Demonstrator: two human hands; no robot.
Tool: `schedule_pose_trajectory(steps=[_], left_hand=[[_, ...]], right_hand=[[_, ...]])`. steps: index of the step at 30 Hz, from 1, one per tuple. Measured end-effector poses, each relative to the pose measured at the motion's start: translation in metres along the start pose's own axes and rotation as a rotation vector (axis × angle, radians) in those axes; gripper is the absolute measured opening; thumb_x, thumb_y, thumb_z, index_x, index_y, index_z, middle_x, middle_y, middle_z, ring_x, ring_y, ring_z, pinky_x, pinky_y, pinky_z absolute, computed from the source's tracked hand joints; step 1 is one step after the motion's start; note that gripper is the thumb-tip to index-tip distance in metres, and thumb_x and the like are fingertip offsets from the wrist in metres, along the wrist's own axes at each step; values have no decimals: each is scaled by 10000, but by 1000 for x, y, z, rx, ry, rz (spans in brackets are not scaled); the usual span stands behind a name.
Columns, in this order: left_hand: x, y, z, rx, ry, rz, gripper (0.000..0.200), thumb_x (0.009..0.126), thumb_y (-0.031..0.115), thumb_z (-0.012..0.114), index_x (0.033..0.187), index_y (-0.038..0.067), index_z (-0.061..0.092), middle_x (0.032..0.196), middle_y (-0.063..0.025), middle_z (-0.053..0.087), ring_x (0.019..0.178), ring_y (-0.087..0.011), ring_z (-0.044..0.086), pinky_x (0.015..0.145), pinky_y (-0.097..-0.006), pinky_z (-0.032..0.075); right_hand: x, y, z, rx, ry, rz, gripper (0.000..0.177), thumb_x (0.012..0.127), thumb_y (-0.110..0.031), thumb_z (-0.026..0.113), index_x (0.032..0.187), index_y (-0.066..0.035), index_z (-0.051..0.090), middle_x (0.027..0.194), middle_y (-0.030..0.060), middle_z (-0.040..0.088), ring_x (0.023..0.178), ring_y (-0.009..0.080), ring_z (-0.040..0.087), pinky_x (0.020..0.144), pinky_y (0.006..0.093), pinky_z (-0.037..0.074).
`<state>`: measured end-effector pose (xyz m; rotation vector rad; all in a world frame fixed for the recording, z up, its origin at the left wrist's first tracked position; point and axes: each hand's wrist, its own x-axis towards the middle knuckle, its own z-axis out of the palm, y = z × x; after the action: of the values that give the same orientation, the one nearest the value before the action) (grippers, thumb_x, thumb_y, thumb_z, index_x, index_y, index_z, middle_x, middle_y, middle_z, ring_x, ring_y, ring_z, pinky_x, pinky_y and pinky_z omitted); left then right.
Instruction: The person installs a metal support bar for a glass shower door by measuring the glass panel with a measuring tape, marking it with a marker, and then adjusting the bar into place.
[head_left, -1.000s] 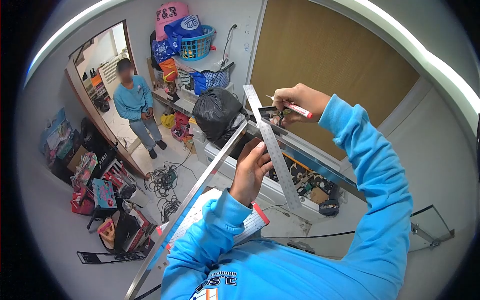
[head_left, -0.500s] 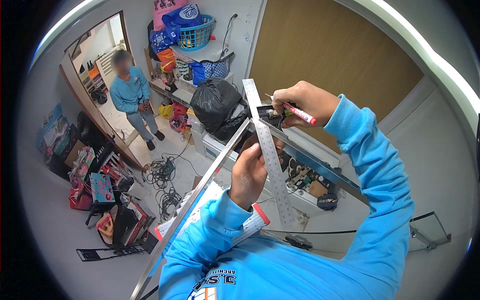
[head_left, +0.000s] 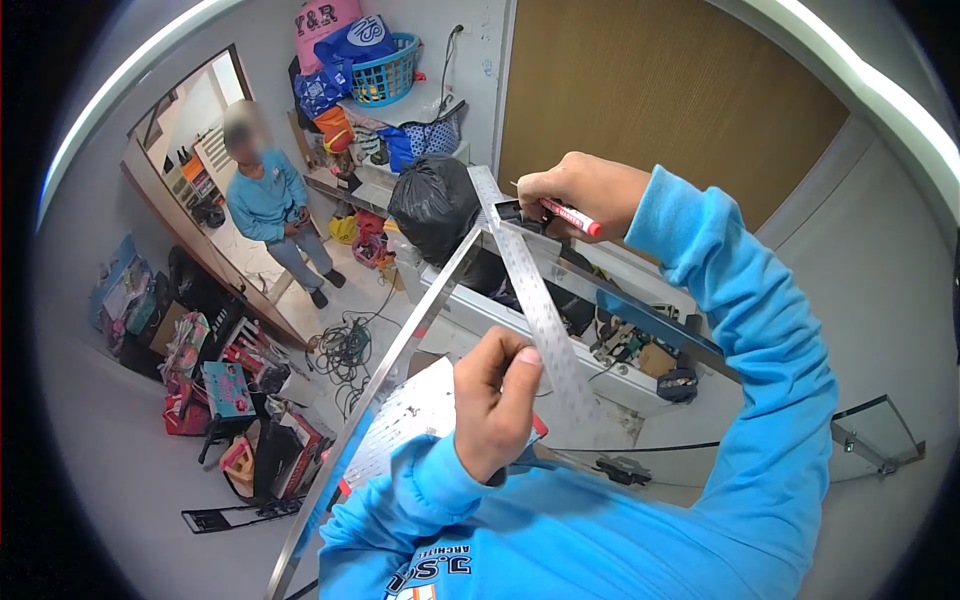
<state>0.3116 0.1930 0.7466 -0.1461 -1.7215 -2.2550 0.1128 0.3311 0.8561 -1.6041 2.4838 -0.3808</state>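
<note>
A steel ruler blade (head_left: 530, 270) with a dark head (head_left: 510, 212), like a set square, lies slanted over the corner of a shiny metal frame (head_left: 420, 318). My right hand (head_left: 585, 195) is closed beside the head and holds a red-and-white marker (head_left: 570, 216), its red end pointing right. Whether these fingers also grip the head is partly hidden. My left hand (head_left: 497, 400) is closed at the lower half of the blade, thumb and finger at its left edge. The blade's lower end is blurred.
A person (head_left: 268, 195) in a blue top stands by the doorway. Coiled cables (head_left: 345, 350) lie on the floor. A black garbage bag (head_left: 432, 208) sits behind the frame corner. Bags and boxes (head_left: 230, 390) are piled at left; a stepladder (head_left: 400, 420) is below the frame.
My left hand has come down from beneath the frame corner to the blade's lower half. My right hand has shifted slightly left with the marker, and the blade's upper end moved left.
</note>
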Motion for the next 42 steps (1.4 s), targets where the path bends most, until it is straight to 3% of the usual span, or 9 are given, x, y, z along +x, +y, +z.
schedule_pose_trajectory(steps=[12, 14, 16, 20, 22, 24, 28, 30, 42], left_hand=[[5, 93, 24, 736, -166, 392, 216, 812, 132, 633, 685, -32, 575, 595, -151, 550, 482, -277, 530, 489, -346, 422], [24, 104, 29, 816, -64, 579, 258, 850, 163, 633, 715, -47, 567, 561, -99, 511, 523, -117, 462, 490, -299, 378], [61, 112, 30, 871, 20, 661, 269, 849, 207, 644, 763, -45, 609, 587, -97, 544, 538, -119, 470, 517, -300, 402], [143, 106, 16, 1059, 19, 410, 308, 809, 275, 677, 906, -17, 686, 749, -145, 670, 680, -161, 628, 660, -301, 503], [169, 88, -2, 1293, -106, 321, 356, 721, 337, 692, 814, -7, 692, 762, -199, 671, 724, -325, 672, 677, -372, 535], [182, 61, -18, 1478, -122, 210, 456, 772, 379, 727, 935, -43, 674, 803, -144, 679, 692, -185, 640, 671, -302, 514], [182, 48, -21, 888, -306, -553, 364, 841, 356, 702, 923, 4, 656, 760, -37, 587, 626, -107, 531, 538, -257, 419], [177, 47, -19, 663, -276, -570, 308, 859, 297, 695, 971, 17, 635, 727, -2, 552, 614, -80, 494, 535, -250, 389], [202, 26, -32, 230, -528, -700, 385, 881, 124, 646, 1187, -14, 458, 1031, -113, 619, 902, -190, 639, 847, -362, 510]], right_hand=[[-10, -1, -1, -58, 29, -71, 263, 693, -18, 716, 901, -33, 555, 756, 135, 650, 728, 314, 645, 648, 388, 491], [-9, -1, -1, -105, 64, -158, 259, 696, -20, 717, 899, -32, 557, 767, 139, 655, 739, 322, 645, 660, 394, 493], [-12, -8, -3, -202, 47, -97, 262, 688, -20, 722, 895, -35, 562, 793, 140, 664, 761, 329, 645, 680, 401, 495], [-6, 1, 0, -167, 42, -117, 292, 658, -41, 746, 882, -44, 558, 789, 140, 654, 752, 342, 635, 678, 405, 490], [-8, 0, -1, -158, 57, -118, 284, 657, -40, 744, 869, -47, 556, 766, 140, 642, 733, 343, 628, 655, 402, 475], [-8, 1, -3, -165, 61, -179, 271, 658, -36, 739, 859, -49, 558, 751, 138, 634, 718, 346, 621, 639, 405, 464], [-8, -5, -7, -144, 12, -98, 248, 709, -12, 686, 940, -72, 621, 806, 119, 673, 773, 297, 659, 668, 379, 485], [-7, -3, -4, -122, 31, -55, 417, 687, 33, 589, 1080, -107, 614, 881, 143, 668, 857, 361, 627, 742, 425, 477], [-6, 5, 11, -115, 47, -3, 230, 778, -26, 621, 1006, -46, 608, 851, 142, 670, 765, 304, 643, 700, 381, 499]])
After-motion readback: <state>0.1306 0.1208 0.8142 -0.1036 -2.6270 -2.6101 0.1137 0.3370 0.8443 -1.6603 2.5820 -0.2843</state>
